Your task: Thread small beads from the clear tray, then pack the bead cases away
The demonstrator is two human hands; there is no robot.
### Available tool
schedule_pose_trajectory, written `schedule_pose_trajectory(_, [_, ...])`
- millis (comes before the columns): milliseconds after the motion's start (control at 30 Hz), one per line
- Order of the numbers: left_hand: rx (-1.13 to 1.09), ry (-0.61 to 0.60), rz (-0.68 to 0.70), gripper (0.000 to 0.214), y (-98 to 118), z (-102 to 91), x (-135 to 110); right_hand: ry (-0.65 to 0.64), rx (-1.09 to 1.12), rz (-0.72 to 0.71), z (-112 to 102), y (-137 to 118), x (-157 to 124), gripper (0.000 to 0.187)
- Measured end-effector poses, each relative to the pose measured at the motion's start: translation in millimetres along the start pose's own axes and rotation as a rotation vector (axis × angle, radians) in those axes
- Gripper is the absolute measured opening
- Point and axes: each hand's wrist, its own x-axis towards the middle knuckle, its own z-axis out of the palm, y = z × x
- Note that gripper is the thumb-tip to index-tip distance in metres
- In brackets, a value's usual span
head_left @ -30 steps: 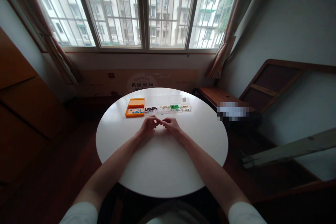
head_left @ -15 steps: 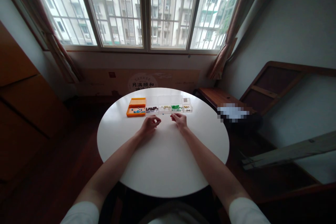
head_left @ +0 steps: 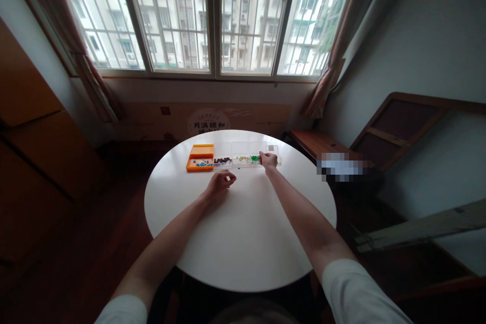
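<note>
My left hand [head_left: 220, 182] rests over the white round table [head_left: 235, 243], its thumb and fingers curled to a pinch. Anything between those fingertips is too small to make out. My right hand [head_left: 269, 160] reaches over the clear plastic boxes, fingertips pinched at the right edge of the green pieces [head_left: 254, 158]. What they hold, if anything, is hidden. Left of the green lie pale yellow pieces [head_left: 243, 158], then dark brown pieces [head_left: 223, 160]. An orange box [head_left: 200, 169] with its lid up holds small blue pieces [head_left: 205, 164]. One tiny dark piece [head_left: 239, 168] lies between my hands.
Clear raised lids [head_left: 243, 147] stand behind the plastic boxes. Beyond the table are a printed cardboard panel [head_left: 246, 114] and a barred window. To the right stands a low wooden bench [head_left: 309, 140]; wooden cabinets [head_left: 34, 162] are at the left.
My right hand has moved forward and right, from the table in front of the boxes to the green pieces. My left hand keeps its pinch in about the same place. The view has shifted slightly.
</note>
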Motion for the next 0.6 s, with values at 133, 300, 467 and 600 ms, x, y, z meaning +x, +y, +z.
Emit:
schedule_pose_trajectory(133, [0.027, -0.004, 0.004, 0.016, 3, -0.3, -1, -0.268, -0.288, -0.238, 10, 7, -20, 0.017])
schedule_pose_trajectory(300, [0.037, 0.003, 0.003, 0.017, 6, -1.8, -1, -0.473, -0.623, -0.516, 25, 7, -49, 0.018])
schedule_pose_trajectory(467, [0.028, 0.002, 0.005, 0.016, 5, -2.6, 0, -0.424, -0.733, -0.517, 30, 5, -64, 0.015])
schedule_pose_trajectory(600, [0.019, 0.0, -0.006, 0.017, 5, -2.5, 0, -0.412, -0.601, -0.486, 28, 5, -66, 0.009])
